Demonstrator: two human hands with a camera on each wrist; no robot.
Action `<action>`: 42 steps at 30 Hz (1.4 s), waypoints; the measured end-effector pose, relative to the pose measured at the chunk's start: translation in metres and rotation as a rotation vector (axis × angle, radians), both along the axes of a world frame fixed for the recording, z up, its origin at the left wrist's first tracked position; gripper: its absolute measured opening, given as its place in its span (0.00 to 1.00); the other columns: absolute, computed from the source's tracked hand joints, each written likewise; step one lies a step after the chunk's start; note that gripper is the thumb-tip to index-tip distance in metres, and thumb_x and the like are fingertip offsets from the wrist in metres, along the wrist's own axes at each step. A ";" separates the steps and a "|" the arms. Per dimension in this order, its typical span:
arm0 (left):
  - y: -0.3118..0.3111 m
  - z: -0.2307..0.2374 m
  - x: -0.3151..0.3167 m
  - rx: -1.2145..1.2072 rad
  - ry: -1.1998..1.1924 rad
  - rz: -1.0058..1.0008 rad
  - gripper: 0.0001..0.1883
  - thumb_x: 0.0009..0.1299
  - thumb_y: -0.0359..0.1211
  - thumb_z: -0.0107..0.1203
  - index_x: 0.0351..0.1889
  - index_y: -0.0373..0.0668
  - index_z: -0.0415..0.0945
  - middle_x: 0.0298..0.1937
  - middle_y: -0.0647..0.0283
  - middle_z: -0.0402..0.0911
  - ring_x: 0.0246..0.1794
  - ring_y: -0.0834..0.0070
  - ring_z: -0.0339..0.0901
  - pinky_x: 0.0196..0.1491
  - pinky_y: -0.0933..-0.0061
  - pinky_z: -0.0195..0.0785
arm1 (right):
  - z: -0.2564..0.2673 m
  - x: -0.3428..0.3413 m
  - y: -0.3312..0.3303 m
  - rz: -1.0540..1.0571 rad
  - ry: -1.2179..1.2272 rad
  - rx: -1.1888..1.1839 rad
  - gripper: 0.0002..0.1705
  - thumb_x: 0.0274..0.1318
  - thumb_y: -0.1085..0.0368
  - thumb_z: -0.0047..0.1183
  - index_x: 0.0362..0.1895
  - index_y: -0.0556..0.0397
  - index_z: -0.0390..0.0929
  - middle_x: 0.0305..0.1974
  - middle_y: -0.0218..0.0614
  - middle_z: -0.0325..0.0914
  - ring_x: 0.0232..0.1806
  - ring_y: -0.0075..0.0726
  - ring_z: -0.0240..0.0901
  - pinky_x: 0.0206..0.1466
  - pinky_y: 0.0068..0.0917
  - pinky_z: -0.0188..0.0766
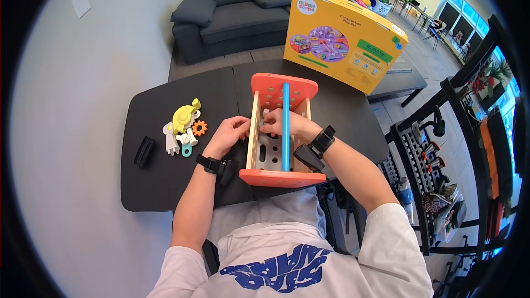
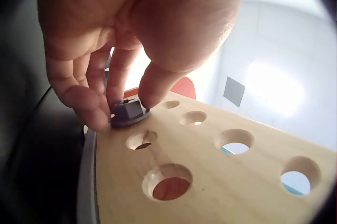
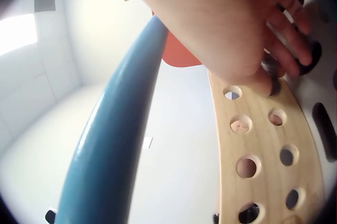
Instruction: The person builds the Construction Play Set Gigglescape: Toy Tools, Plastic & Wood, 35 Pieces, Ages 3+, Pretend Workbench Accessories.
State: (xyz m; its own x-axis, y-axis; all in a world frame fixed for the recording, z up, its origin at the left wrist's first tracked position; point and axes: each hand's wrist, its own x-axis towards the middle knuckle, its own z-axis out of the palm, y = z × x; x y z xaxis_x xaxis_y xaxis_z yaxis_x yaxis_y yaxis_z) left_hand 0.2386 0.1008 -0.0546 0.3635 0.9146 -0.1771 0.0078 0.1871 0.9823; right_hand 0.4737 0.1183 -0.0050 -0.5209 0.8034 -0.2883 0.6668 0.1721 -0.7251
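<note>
Grey, hex-headed, flanged piece (image 2: 128, 110): pinched between thumb and curled fingertips of left hand (image 1: 227, 134), gap closed to the width of the head. Flange sits at the outer face of the pale wooden side panel (image 2: 210, 182), just beside a row of drilled holes; whether it is seated in a hole, cannot tell.

Right hand (image 1: 295, 125): reaches inside the frame, under the blue bar (image 1: 286, 127), thumb and fingers curled about a small dark-grey part (image 3: 273, 69) at the same panel's inner face; part mostly hidden.

Outward: red end panels (image 1: 281, 178) near and far; grey slotted base (image 1: 269, 154) between. Left on the black table (image 1: 221, 94): yellow piece (image 1: 183, 117), orange gear (image 1: 200, 128), teal ring (image 1: 186, 150). Beyond the frame: yellow carton (image 1: 342, 38).
</note>
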 end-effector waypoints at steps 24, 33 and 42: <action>-0.008 0.009 0.007 0.032 -0.068 0.084 0.13 0.76 0.31 0.59 0.53 0.32 0.82 0.43 0.63 0.86 0.42 0.80 0.81 0.50 0.76 0.74 | 0.006 -0.006 -0.009 -0.010 0.120 0.064 0.17 0.67 0.57 0.58 0.45 0.62 0.82 0.33 0.37 0.84 0.32 0.28 0.82 0.37 0.27 0.78; -0.011 0.016 0.009 0.214 0.094 0.061 0.12 0.76 0.30 0.57 0.51 0.30 0.83 0.40 0.62 0.87 0.40 0.79 0.81 0.47 0.76 0.75 | 0.005 -0.007 -0.007 -0.018 0.054 0.081 0.18 0.68 0.56 0.57 0.45 0.62 0.82 0.33 0.41 0.84 0.35 0.34 0.84 0.39 0.32 0.79; -0.037 0.049 -0.008 0.399 0.100 0.182 0.10 0.73 0.33 0.61 0.46 0.36 0.84 0.46 0.61 0.86 0.47 0.75 0.82 0.54 0.73 0.74 | 0.042 0.038 -0.015 0.138 -0.335 0.538 0.16 0.63 0.59 0.56 0.50 0.52 0.83 0.52 0.44 0.80 0.56 0.53 0.76 0.56 0.39 0.74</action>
